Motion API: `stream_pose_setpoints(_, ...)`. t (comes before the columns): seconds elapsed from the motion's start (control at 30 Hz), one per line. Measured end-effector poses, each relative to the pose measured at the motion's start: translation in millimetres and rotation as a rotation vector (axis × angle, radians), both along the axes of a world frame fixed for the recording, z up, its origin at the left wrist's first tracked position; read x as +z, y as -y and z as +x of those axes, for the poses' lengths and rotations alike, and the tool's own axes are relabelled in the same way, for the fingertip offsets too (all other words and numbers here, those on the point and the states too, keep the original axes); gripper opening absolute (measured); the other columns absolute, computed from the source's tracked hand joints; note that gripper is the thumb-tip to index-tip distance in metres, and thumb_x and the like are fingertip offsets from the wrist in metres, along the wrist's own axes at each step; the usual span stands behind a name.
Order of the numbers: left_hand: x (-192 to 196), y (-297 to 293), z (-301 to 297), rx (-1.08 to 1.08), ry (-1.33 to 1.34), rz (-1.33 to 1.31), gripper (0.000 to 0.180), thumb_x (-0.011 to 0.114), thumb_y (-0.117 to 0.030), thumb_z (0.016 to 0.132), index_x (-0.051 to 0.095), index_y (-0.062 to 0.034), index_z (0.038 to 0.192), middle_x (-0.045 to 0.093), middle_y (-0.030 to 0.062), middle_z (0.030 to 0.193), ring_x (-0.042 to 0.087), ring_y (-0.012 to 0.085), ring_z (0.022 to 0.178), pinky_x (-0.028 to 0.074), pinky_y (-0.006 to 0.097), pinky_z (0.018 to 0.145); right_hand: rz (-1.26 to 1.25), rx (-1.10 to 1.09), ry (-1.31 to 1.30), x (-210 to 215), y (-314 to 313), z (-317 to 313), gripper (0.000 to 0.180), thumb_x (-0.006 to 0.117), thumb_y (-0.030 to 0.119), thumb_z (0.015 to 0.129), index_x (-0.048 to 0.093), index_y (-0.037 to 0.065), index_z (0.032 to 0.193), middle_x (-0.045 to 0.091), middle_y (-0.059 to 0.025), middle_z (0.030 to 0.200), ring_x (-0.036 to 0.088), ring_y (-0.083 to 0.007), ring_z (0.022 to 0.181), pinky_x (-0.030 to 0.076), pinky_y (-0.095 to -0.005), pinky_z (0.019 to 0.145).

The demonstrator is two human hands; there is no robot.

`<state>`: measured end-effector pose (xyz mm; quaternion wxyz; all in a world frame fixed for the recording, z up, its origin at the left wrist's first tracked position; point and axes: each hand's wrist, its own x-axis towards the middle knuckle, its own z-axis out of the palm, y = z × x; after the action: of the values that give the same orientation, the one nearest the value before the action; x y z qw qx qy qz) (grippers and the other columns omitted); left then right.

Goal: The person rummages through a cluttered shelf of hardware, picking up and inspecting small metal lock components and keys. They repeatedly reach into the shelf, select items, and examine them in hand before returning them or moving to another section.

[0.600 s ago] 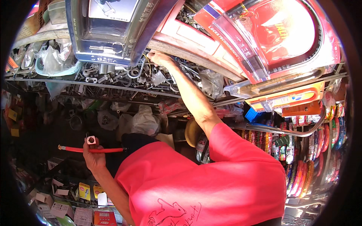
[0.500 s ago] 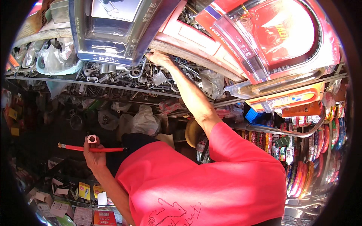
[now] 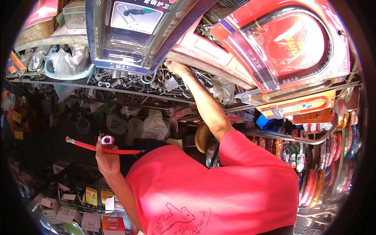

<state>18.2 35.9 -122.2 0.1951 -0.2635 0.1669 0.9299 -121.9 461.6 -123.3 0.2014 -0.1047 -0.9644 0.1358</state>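
My left hand (image 3: pixel 108 161) is closed around a red hose (image 3: pixel 88 146) with a brass-coloured end fitting. The same hand pinches a small pale block (image 3: pixel 106 140) with a round dark hole, held just above the hose. My right arm stretches up to a shelf heaped with loose metal hardware (image 3: pixel 131 83). There my right hand (image 3: pixel 177 67) is closed, its fingers curled down at the back of the heap beside a wooden edge. What its fingertips hold, if anything, is too small to make out.
A blue blister package (image 3: pixel 117 64) hangs close to my right hand. To the right hangs a red lock package (image 3: pixel 290 47). A light-blue basket (image 3: pixel 70 74) with plastic bags sits on the shelf. Coiled colourful cables (image 3: pixel 313 184) hang at right; small boxes (image 3: pixel 92 196) stand lower left.
The whole view has shifted, so most things appear farther right. The hose tilts a little more and the pale block has turned slightly. My right hand stays at the hardware heap.
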Motion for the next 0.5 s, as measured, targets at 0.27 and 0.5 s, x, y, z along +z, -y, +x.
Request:
stream_pose_setpoints(0.27, -10.8, 22.6, -1.8, 0.071, 0.041, 0.077, 0.022, 0.058, -0.015, 0.083, 0.055, -0.0085, 0.104, 0.060, 0.0050, 0.098, 0.059, 0.0215, 0.089, 0.040, 0.027, 0.056, 0.023, -0.154, -0.064, 56.6, 77.6, -3.9, 0.022, 0.052, 0.028, 0.083, 0.062, 0.011, 0.093, 0.062, -0.0134, 0.092, 0.057, -0.0326, 0.088, 0.046, -0.0438, 0.073)
stream_pose_setpoints(0.5, -9.7, 16.9, -12.4, 0.022, 0.011, 0.194, 0.021, 0.059, -0.014, 0.083, 0.057, -0.0081, 0.103, 0.060, 0.0069, 0.101, 0.059, 0.0254, 0.094, 0.039, 0.025, 0.051, 1.922, 0.056, 0.028, -23.6, 6.0, -21.3, 0.021, 0.053, 0.027, 0.081, 0.064, 0.010, 0.086, 0.063, -0.0068, 0.085, 0.060, -0.0208, 0.077, 0.051, -0.0370, 0.067)
